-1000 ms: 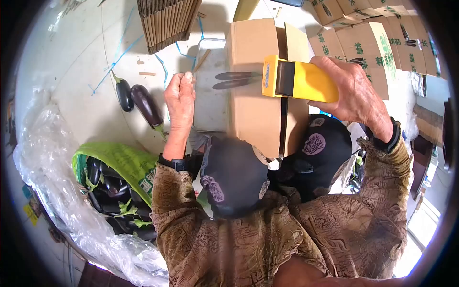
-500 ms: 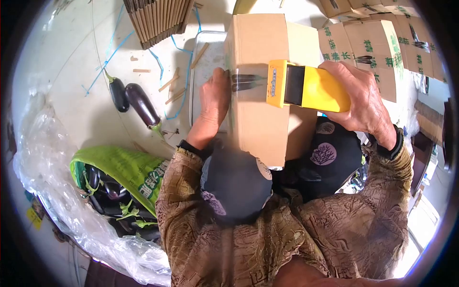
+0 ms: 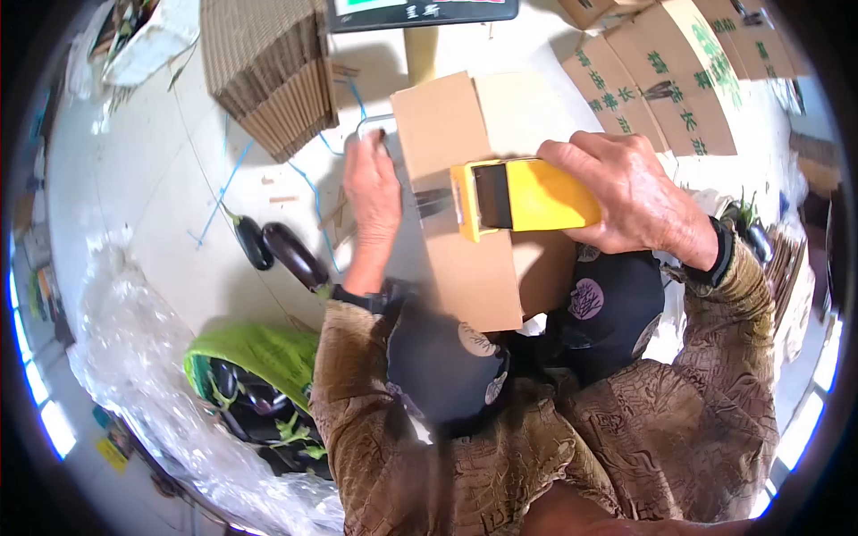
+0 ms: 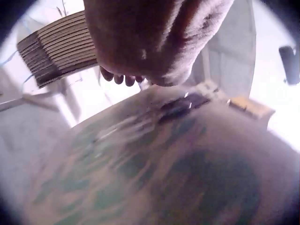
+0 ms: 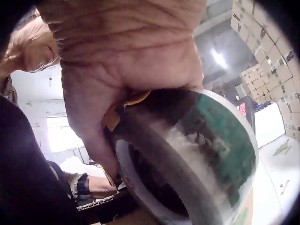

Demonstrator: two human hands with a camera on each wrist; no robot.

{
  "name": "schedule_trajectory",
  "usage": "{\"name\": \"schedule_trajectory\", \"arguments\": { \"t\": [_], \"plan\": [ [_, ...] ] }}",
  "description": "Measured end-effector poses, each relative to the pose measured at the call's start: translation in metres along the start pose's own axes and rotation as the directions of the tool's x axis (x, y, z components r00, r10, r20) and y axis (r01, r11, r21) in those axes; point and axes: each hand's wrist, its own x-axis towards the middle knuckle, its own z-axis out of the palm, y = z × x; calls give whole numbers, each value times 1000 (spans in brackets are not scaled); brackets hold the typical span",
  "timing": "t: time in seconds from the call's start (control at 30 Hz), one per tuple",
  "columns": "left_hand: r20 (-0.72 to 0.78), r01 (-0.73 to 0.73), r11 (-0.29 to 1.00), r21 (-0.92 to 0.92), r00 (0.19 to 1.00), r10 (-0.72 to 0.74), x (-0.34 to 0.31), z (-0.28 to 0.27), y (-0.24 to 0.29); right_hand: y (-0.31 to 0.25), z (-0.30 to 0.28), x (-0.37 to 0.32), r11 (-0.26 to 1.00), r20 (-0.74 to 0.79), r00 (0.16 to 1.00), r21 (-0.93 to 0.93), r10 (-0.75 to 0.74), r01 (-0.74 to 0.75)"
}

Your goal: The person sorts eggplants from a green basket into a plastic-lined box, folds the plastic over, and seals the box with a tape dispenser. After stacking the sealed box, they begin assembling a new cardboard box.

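My right hand (image 3: 635, 192) grips a yellow tape dispenser (image 3: 554, 195) over the top of a cardboard box (image 3: 447, 125). In the right wrist view a wide tape roll (image 5: 225, 145) shows below the palm. My left hand (image 3: 374, 201) is at the box's left side, slightly blurred, with its fingers pointing away from me. The left wrist view has that hand (image 4: 154, 37) over the printed box side (image 4: 187, 183), its fingertips low near the surface. A shiny strip of tape (image 4: 126, 129) shows there. The box stands between my knees.
Two eggplants (image 3: 290, 255) lie on the floor at left, above a green bag (image 3: 259, 348) of eggplants. Folded cardboard (image 3: 268, 80) stands at the back left, and printed boxes (image 3: 643, 76) at the back right. Clear plastic sheeting (image 3: 143, 357) spreads along the left.
My left hand came in to the box's left side, then shifted a little away from it. The box now looks turned and tilted. The dispenser stays in my right hand over the box top.
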Motion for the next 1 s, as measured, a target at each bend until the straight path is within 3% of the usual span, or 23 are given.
{"name": "schedule_trajectory", "arguments": {
  "t": [0.03,0.07,0.13,0.17,0.23,0.4,0.5,0.57,0.63,0.7,0.73,1.0],
  "plan": [
    [-32,-160,984,75,986,163,26,-12,37,0,0,-1,1000,-15,1000,8,21,-21],
    [-15,-173,982,79,984,175,43,-9,52,1,-1,-1,1000,-8,1000,8,11,-11],
    [191,-583,728,362,810,554,70,8,71,4,-1,-2,1000,-29,999,14,-26,27],
    [205,-596,718,359,801,563,73,13,77,6,-1,-3,1000,-44,999,19,-16,16],
    [469,-513,768,383,825,317,78,22,84,10,-1,-5,998,-34,999,59,-36,38],
    [455,-537,759,367,816,357,84,29,91,13,2,-6,996,-34,998,67,-53,55],
    [518,-563,773,291,773,367,93,41,94,15,1,-4,996,-17,999,76,-36,37],
    [569,-667,697,264,691,446,95,49,88,19,3,-4,993,-45,998,112,-43,48],
    [532,-657,729,191,694,486,96,57,83,20,3,-1,991,-1,999,128,-51,50],
    [540,-661,683,312,715,445,97,54,89,18,-1,1,993,50,998,108,-47,41],
    [509,-690,669,277,696,506,95,52,98,20,2,2,992,52,997,116,-53,47],
    [473,-691,651,316,709,523,93,52,90,38,-8,-11,994,68,993,46,-100,97]
  ]
}}
